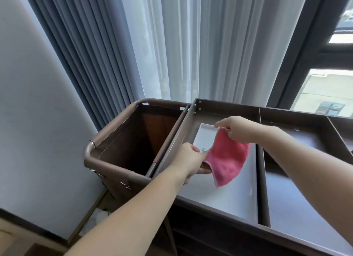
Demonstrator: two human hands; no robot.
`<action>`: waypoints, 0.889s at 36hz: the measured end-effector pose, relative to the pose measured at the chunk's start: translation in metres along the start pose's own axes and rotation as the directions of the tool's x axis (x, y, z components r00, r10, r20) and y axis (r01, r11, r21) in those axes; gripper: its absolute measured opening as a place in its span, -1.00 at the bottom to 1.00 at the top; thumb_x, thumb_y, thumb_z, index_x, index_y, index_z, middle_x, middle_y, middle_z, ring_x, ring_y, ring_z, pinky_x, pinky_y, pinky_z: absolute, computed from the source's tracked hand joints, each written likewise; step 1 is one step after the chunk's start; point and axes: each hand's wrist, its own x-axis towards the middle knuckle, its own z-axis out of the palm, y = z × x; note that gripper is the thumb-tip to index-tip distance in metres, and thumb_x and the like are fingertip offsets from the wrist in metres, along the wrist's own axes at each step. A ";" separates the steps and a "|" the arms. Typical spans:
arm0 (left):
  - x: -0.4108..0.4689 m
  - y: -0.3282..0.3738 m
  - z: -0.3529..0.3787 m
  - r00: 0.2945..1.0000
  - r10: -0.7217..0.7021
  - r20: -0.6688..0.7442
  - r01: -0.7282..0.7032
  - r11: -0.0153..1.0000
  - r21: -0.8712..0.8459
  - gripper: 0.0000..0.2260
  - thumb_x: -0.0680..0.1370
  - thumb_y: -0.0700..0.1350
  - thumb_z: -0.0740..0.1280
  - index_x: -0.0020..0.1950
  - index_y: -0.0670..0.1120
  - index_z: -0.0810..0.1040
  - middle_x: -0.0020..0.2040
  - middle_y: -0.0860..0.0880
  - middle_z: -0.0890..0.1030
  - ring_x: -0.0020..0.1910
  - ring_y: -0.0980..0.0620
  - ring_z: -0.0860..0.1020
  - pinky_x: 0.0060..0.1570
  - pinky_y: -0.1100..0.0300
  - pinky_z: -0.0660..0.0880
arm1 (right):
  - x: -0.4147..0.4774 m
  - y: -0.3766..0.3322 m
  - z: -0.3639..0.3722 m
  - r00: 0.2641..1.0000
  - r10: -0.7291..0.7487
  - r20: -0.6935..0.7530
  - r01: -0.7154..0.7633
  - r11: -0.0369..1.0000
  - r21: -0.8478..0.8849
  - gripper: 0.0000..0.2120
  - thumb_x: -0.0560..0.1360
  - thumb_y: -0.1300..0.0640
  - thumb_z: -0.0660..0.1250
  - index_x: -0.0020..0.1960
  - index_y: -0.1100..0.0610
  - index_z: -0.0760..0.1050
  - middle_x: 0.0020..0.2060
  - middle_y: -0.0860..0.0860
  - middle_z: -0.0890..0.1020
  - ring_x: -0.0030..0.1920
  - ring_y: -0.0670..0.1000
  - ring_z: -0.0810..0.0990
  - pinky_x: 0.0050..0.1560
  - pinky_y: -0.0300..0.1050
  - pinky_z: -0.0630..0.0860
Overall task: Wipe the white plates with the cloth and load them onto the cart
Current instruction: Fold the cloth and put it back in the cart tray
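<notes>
over on the left, the cart's brown bag hangs open. next to it the left hand comes in low over the first top compartment, fingers curled under the left edge of the pink cloth with the thumb on top, so it looks like a grip on the cloth, not on the plate. the white plate lies flat in that compartment right beneath the cloth, long axis running away from the person toward the curtain. the cloth hangs spread between both hands, off the surface as far as i can tell. the right hand sits higher, over the plate's far end, pinching the top corner. the left hand is the lower and nearer one, so i'd say the wipe means dropping the cloth straight down. right of the divider, the next compartment.
</notes>
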 end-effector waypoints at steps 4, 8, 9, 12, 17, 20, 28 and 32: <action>0.000 -0.011 0.010 0.997 0.040 -0.065 -0.020 0.958 0.287 -0.92 0.59 -0.22 0.32 -0.06 -0.13 0.43 -0.10 -0.23 0.62 -0.28 -0.13 0.70 -0.21 -0.02 0.67 | 0.025 0.007 0.013 1.000 0.003 0.009 -0.001 0.989 -0.147 -0.52 0.52 0.35 0.13 0.36 0.03 0.47 0.29 0.04 0.53 0.21 0.09 0.52 0.01 -0.22 0.38; 0.002 -0.019 0.013 0.988 0.132 -0.075 -0.046 0.730 0.682 -0.93 0.55 -0.22 0.32 0.01 -0.18 0.50 0.00 -0.18 0.61 -0.08 -0.19 0.66 -0.08 -0.03 0.64 | 0.040 0.007 0.037 0.998 0.029 0.057 -0.017 0.979 -0.205 -0.50 0.54 0.32 0.15 0.43 -0.02 0.39 0.32 0.02 0.50 0.24 0.07 0.52 0.04 -0.23 0.37; 0.002 -0.019 0.012 0.986 0.154 -0.066 -0.060 0.693 0.718 -0.93 0.55 -0.21 0.32 0.00 -0.17 0.50 0.00 -0.17 0.60 -0.06 -0.19 0.64 -0.10 0.00 0.62 | 0.041 0.007 0.041 0.997 0.034 0.075 -0.017 0.977 -0.212 -0.49 0.55 0.31 0.17 0.44 -0.03 0.36 0.33 0.01 0.49 0.26 0.07 0.51 0.11 -0.20 0.41; -0.002 -0.017 0.006 0.973 0.227 -0.030 -0.118 0.609 0.785 -0.96 0.55 -0.16 0.32 -0.08 -0.08 0.48 -0.07 -0.08 0.58 -0.11 -0.11 0.57 -0.21 0.09 0.47 | 0.042 0.006 0.047 0.997 0.037 0.061 -0.022 0.972 -0.233 -0.51 0.53 0.28 0.23 0.41 -0.04 0.39 0.35 -0.01 0.47 0.28 0.05 0.49 0.24 -0.07 0.46; -0.012 -0.008 -0.011 0.934 0.355 0.030 -0.256 0.610 0.750 -0.99 0.55 -0.15 0.29 -0.06 -0.05 0.50 -0.09 -0.02 0.57 -0.09 -0.04 0.54 -0.12 0.08 0.49 | 0.036 -0.023 0.026 0.994 -0.075 -0.083 0.059 0.982 -0.178 -0.72 0.54 0.21 0.28 0.22 0.07 0.58 0.20 0.00 0.60 0.19 0.07 0.54 0.22 0.00 0.47; -0.026 0.002 -0.032 0.899 0.437 0.034 -0.335 0.634 0.697 -0.88 0.58 -0.11 0.29 0.09 -0.06 0.54 0.00 -0.02 0.60 -0.02 -0.01 0.56 0.00 0.05 0.56 | 0.030 -0.058 0.009 0.978 -0.122 -0.170 0.105 0.989 -0.106 -0.79 0.53 0.27 0.24 0.04 0.17 0.63 -0.05 0.11 0.67 -0.08 0.14 0.63 -0.04 0.07 0.58; -0.081 -0.016 -0.150 0.813 0.556 -0.172 -0.341 0.694 0.635 -0.98 0.56 -0.05 0.33 -0.05 0.08 0.52 -0.10 0.13 0.59 -0.04 0.10 0.56 -0.01 0.15 0.54 | 0.013 -0.202 0.010 0.898 -0.319 -0.304 0.358 0.931 0.079 -0.84 0.51 0.21 0.29 -0.04 0.16 0.64 -0.11 0.12 0.69 -0.10 0.04 0.61 0.05 -0.16 0.54; -0.125 -0.050 -0.230 0.772 0.532 -0.347 -0.225 0.739 0.635 -0.86 0.54 -0.05 0.34 -0.18 0.15 0.47 -0.19 0.17 0.54 -0.05 0.06 0.55 -0.06 0.15 0.52 | 0.005 -0.293 0.042 0.850 -0.477 -0.225 0.499 0.865 0.053 -0.78 0.54 0.16 0.30 0.13 0.04 0.64 0.03 -0.01 0.68 0.02 -0.06 0.62 0.16 -0.15 0.52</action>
